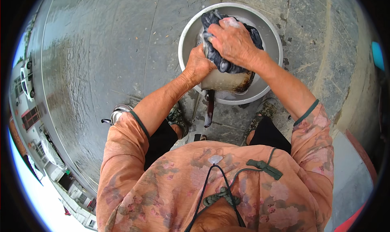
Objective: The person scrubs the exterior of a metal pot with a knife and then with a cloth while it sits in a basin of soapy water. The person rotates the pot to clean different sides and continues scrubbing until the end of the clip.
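Note:
A light metal saucepan [227,79] with brown scorch marks is tilted on its side within a wide pale basin [275,49]. Its dark handle [209,108] sticks out over the basin's near rim. My left hand [199,64] grips the pan's edge on the left, the thumb lying along it. In my right hand [233,41] is a bunched dark cloth [221,59], wet with white suds and pressed against the pan. Foam also coats some of the right fingers. The cloth hides much of the pan, and suds lie on the basin floor.
Grey paving [128,46] surrounds the basin, wet in patches. My patterned clogs [263,110] stand just this side of it. A shiny metal vessel [120,111] sits by my left elbow. A turquoise object [377,55] shows at far right; a white car [26,79] is at far left.

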Available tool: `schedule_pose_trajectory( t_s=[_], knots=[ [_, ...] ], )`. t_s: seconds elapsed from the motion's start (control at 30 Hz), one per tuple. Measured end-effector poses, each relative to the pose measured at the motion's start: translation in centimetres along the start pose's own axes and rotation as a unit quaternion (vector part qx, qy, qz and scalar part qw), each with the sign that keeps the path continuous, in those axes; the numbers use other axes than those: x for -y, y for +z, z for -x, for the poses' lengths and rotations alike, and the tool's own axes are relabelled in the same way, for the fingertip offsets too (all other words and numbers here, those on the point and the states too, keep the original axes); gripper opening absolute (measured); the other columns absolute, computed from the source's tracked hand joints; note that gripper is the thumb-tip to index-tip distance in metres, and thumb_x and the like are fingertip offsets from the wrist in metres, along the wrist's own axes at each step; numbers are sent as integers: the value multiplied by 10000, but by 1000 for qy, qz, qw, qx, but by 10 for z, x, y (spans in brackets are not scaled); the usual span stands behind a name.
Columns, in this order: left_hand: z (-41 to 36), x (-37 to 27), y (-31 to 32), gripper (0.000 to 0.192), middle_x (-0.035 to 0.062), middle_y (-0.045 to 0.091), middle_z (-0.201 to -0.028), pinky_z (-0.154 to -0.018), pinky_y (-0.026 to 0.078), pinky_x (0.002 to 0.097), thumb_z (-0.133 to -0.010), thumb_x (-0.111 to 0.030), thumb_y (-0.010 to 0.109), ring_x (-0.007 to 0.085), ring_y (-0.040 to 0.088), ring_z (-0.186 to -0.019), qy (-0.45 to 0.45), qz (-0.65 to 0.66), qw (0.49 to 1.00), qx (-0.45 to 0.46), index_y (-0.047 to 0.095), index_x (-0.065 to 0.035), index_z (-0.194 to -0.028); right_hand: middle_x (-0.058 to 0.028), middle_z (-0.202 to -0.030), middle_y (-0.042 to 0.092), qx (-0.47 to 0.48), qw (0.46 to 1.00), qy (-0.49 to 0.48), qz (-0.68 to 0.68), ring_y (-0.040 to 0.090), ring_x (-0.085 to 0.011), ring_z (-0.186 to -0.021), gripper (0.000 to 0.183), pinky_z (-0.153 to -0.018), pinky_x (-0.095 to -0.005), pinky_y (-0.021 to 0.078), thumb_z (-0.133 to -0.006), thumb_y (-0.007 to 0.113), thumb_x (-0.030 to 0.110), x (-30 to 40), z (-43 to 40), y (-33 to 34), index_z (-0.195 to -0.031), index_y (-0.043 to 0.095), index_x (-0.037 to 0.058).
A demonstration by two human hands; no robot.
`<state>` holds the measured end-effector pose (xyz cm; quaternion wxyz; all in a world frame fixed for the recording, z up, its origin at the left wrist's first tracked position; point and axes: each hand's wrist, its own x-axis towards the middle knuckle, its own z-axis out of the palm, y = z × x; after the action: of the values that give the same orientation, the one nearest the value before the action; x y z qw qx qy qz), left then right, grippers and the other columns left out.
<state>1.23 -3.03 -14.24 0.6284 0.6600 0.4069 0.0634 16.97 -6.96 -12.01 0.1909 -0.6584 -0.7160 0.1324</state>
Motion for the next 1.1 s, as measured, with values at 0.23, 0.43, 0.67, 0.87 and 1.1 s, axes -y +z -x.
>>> schedule_pose_trajectory(
  t_s=[0.23,0.43,0.67,0.87,1.1],
  knots=[
    [0,12,-1,256,145,654,-956,-800,489,353,-772,-108,624,270,629,-896,79,-75,994,7,589,-23,-1010,-149,-1017,553,-49,996,-62,-30,499,-326,-1086,160,-912,-453,400,-845,577,178,23,27,-4,-969,576,77],
    [-6,-17,-6,423,141,652,-942,-792,512,334,-684,-106,754,219,639,-857,23,-46,999,16,559,24,-1037,-166,-977,561,35,995,36,-81,558,-363,-964,177,-826,-455,445,-909,483,201,-15,-23,5,-1018,527,69],
    [2,-23,-1,594,146,654,-974,-834,522,334,-634,-128,834,201,642,-886,-17,3,999,28,525,34,-1114,-177,-961,602,132,976,95,-147,563,-361,-932,267,-832,-445,444,-920,475,284,-69,-56,30,-1064,522,63],
    [6,-21,2,600,154,654,-956,-796,535,333,-642,-166,838,210,646,-856,-37,92,995,29,522,44,-1106,-148,-923,640,59,983,169,28,600,-349,-909,216,-758,-447,457,-897,511,297,-64,-83,52,-1006,548,114],
    [6,-10,-2,614,141,650,-976,-793,536,338,-631,-136,845,200,640,-885,-27,65,997,36,514,31,-1121,-157,-887,628,11,996,64,-64,609,-346,-874,235,-750,-465,469,-897,513,313,-39,-58,42,-1030,551,124]
  ],
)
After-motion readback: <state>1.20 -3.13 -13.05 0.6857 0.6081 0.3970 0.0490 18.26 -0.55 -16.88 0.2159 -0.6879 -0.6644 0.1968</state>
